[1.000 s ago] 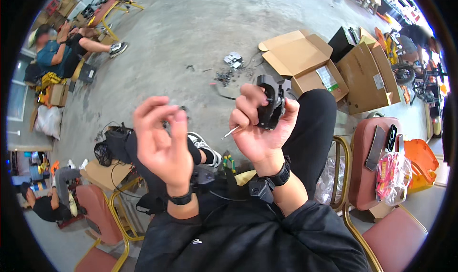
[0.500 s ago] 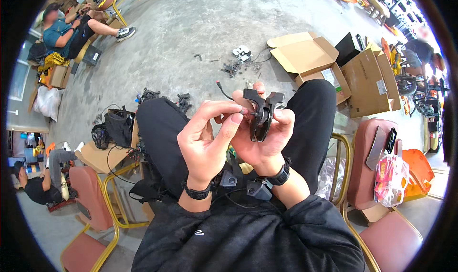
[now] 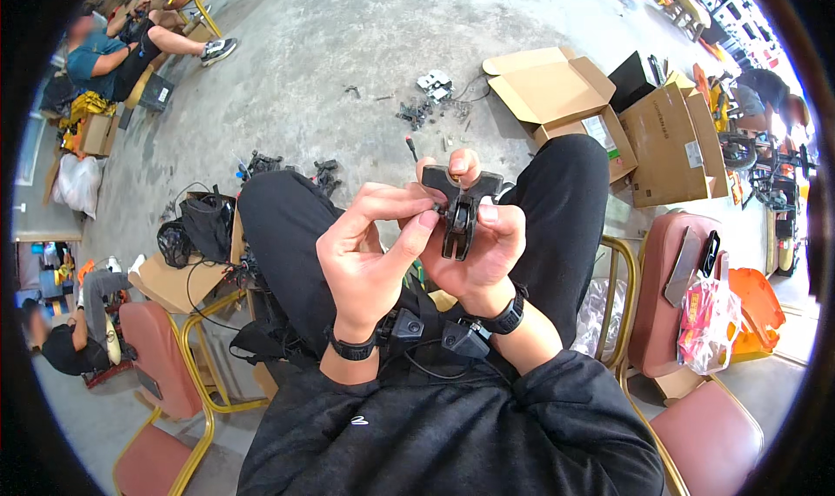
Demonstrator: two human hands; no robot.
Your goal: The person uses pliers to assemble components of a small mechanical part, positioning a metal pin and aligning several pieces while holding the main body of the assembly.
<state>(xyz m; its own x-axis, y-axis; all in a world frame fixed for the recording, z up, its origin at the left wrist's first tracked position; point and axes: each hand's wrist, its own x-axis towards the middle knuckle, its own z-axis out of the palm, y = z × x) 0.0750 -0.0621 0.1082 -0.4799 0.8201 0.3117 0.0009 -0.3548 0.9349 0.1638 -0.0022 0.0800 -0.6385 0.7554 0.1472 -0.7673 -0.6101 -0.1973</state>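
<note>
Above my lap, my right hand [image 3: 487, 248] is wrapped round a black forked bracket [image 3: 461, 222] with a wide Y-shaped top and a narrow two-pronged lower end. Its thumb presses on one side, and fingertips show behind the top. My left hand [image 3: 365, 257] pinches a small dark piece [image 3: 439, 208] against the bracket's left side; the piece is mostly covered by the fingertips. A thin black cable with a red-tipped connector [image 3: 410, 144] sticks up beyond the hands. Both wrists wear black straps, and small boxes with lenses [image 3: 407, 326] sit beside them.
On the floor ahead lie black and white parts [image 3: 426, 100]. An open cardboard box [image 3: 557, 87] stands at right. Pink chairs flank me; the right one bears a plastic bag [image 3: 709, 318]. A black bag [image 3: 207, 226] lies left. Other people sit far left and work far right.
The bracket has turned in my right hand, so its forked top now spreads toward the camera and its prongs point down. My left fingers stay pinched at its side.
</note>
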